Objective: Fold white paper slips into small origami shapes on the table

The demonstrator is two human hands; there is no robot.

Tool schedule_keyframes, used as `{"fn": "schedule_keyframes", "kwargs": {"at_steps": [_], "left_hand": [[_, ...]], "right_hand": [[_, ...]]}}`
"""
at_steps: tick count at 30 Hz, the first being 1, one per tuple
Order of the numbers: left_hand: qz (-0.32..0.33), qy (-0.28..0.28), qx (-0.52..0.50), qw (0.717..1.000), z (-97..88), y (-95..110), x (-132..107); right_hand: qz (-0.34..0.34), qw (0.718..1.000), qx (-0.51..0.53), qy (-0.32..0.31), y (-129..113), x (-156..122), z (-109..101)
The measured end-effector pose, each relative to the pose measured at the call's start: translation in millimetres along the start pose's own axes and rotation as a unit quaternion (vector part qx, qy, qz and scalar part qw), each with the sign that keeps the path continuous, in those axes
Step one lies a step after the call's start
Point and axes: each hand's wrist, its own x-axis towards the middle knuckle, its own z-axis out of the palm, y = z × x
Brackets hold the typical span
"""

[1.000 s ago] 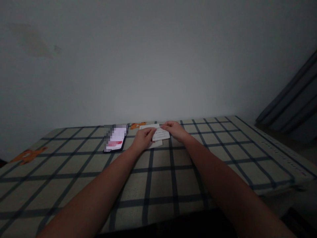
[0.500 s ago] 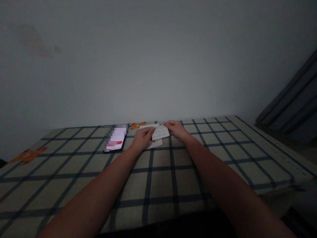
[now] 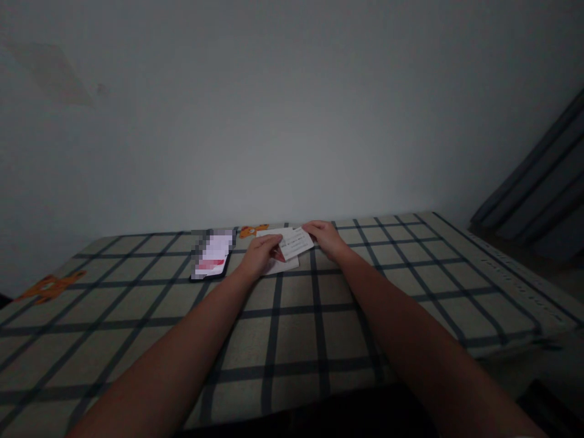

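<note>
A small white printed card [image 3: 296, 241] is held a little above the checked cloth by both hands. My left hand [image 3: 261, 254] pinches its left end, fingers closed. My right hand [image 3: 325, 237] pinches its right end. Under the card more white paper [image 3: 285, 265] lies flat on the cloth. Just left of my left hand a phone [image 3: 212, 255] lies with its screen lit.
The checked cloth [image 3: 292, 340] covers a wide flat surface up to a plain wall. Orange bear prints sit at the far left [image 3: 50, 285] and behind the cards [image 3: 253, 230]. A dark striped curtain [image 3: 542, 182] hangs at the right, past the surface's right edge.
The card has been lifted slightly off the paper beneath and tilted, right end up. Both hands stay pinched on it in almost the same place.
</note>
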Motion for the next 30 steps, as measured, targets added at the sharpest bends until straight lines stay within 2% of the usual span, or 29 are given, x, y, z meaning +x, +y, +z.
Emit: {"fn": "schedule_keyframes", "kwargs": {"at_steps": [4,7,11,15,17,19,24,27,30], "left_hand": [[-0.024,-0.028,0.045,0.998,1.0,-2,-1],[-0.027,-0.050,0.090,0.994,0.6,-7,0],[-0.015,-0.031,0.107,0.994,-1.7,-9,3],[-0.021,0.019,0.061,0.998,-4.3,-9,7],[-0.020,0.039,0.034,0.998,-5.5,-9,9],[-0.014,0.040,0.017,0.999,-6.5,-11,10],[-0.017,0.038,-0.006,0.999,-7.3,-14,12],[-0.023,0.028,0.001,0.999,-6.7,-13,11],[-0.026,0.014,-0.001,1.000,-5.4,-11,10]], "right_hand": [[-0.013,1.000,0.005,0.018,-3,-2,0],[-0.006,1.000,-0.014,-0.010,-4,-3,0],[-0.005,0.999,-0.030,-0.042,-3,-2,3],[-0.073,0.995,-0.062,-0.017,-3,-2,6],[-0.126,0.984,-0.128,0.004,-6,-4,6],[-0.167,0.970,-0.175,-0.008,-10,-8,7],[-0.161,0.946,-0.264,-0.093,-13,-16,11],[-0.180,0.930,-0.303,-0.104,-13,-17,11],[-0.189,0.926,-0.310,-0.103,-14,-17,10]]}}
